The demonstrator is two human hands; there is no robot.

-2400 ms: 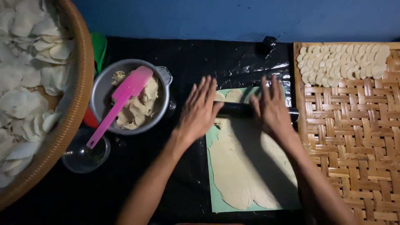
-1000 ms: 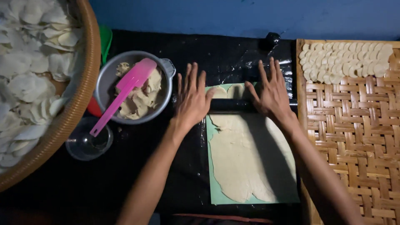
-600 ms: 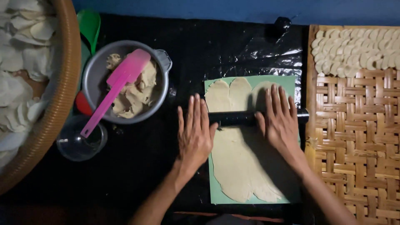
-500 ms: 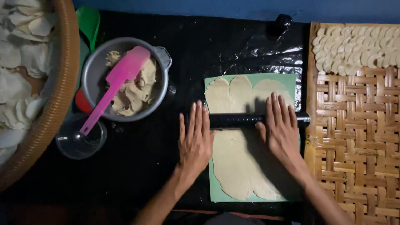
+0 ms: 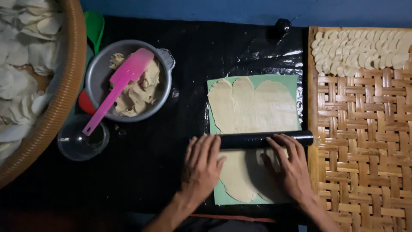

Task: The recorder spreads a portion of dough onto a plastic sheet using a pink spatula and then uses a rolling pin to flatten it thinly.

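A black rolling pin [image 5: 262, 139] lies crosswise on a flat sheet of pale dough [image 5: 253, 129], which is spread over a light green mat [image 5: 292, 81]. The left hand [image 5: 201, 165] rests flat, fingers spread wide and straight, with its fingertips on the pin's left end; nothing is gripped. The right hand [image 5: 289, 165] lies just beside it, also flat and open, fingers stretched forward so that the tips touch the pin near its right end, the palm over the dough. Between the two hands a strip of dough shows. Beyond the fingertips the rolled dough reaches to the mat's far edge in three rounded lobes.

To the outer side of the right hand sits a woven bamboo tray [image 5: 365, 150], touching the pin's right tip; at its far end lie rows of small pale dough rounds [image 5: 360, 49]. Ahead of the left hand and off to its left stands a grey metal pot [image 5: 165, 86] with lumpy dough and a pink spatula [image 5: 116, 88] leaning in it. Near it is a clear glass bowl [image 5: 71, 148], and farther left a big round basket [image 5: 64, 99] of thin white crackers [image 5: 21, 64]. All rests on black plastic sheeting [image 5: 141, 167].
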